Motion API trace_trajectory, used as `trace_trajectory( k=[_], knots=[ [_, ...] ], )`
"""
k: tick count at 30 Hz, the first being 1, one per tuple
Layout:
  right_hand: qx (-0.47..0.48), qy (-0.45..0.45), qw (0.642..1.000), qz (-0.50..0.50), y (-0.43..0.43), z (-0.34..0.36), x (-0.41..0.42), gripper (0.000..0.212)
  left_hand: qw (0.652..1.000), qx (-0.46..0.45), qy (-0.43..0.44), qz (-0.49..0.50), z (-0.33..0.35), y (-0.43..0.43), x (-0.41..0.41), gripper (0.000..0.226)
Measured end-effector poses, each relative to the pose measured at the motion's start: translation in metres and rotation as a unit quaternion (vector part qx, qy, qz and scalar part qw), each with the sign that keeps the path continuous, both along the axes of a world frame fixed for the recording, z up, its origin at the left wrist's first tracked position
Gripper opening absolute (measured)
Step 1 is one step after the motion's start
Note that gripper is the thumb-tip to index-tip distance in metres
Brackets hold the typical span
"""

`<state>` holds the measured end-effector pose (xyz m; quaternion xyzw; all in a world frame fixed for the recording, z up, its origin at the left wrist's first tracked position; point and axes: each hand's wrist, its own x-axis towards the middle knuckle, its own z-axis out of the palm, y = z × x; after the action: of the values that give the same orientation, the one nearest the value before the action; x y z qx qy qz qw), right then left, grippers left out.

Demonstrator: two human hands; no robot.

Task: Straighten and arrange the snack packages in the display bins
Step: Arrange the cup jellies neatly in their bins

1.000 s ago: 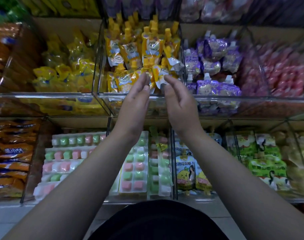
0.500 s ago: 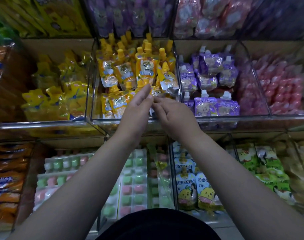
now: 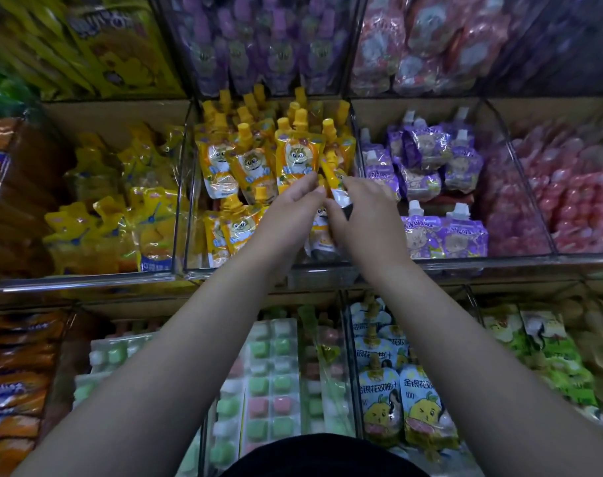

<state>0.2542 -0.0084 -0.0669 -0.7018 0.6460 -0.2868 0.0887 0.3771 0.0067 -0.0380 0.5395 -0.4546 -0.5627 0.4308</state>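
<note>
Orange spouted pouches [image 3: 294, 156] with a cartoon animal stand in rows in the clear middle bin [image 3: 224, 271] of the upper shelf. Both my hands reach into this bin at its front right. My right hand [image 3: 367, 218] pinches one tilted orange pouch [image 3: 337, 194] between thumb and curled fingers; its orange cap points up and away, its silver lower part shows by my thumb. My left hand [image 3: 284, 215] lies beside it with straight fingers touching the same pouch and the standing pouches behind it. More pouches under my hands are hidden.
Purple spouted pouches [image 3: 427, 187] fill the bin to the right, pink packs [image 3: 568, 201] beyond them, yellow packs [image 3: 121, 215] on the left. The lower shelf holds pastel candy trays [image 3: 272, 373], pale pouches [image 3: 406, 401], green packs [image 3: 540, 356] and orange bags [image 3: 11, 390]. Clear dividers separate the bins.
My view has shifted up and closer to the upper shelf. Both hands have come together deeper in the orange bin, and my right hand has closed on a tilted pouch.
</note>
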Motion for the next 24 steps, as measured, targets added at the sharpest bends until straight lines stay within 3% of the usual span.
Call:
trace_trajectory(
  k=[8,16,24],
  knots=[
    [-0.068,-0.116,0.991,0.012,0.009,-0.011,0.007,0.04,0.999,0.01,0.038,0.009,0.005,-0.003,0.0,0.056],
    [-0.124,-0.118,0.978,0.116,0.021,0.001,0.046,0.03,0.99,-0.004,0.107,0.093,-0.002,0.01,0.027,0.052],
    [-0.009,-0.103,0.975,0.197,0.023,-0.001,0.083,0.037,0.983,-0.015,0.041,0.177,-0.016,0.023,0.066,0.057]
  ],
)
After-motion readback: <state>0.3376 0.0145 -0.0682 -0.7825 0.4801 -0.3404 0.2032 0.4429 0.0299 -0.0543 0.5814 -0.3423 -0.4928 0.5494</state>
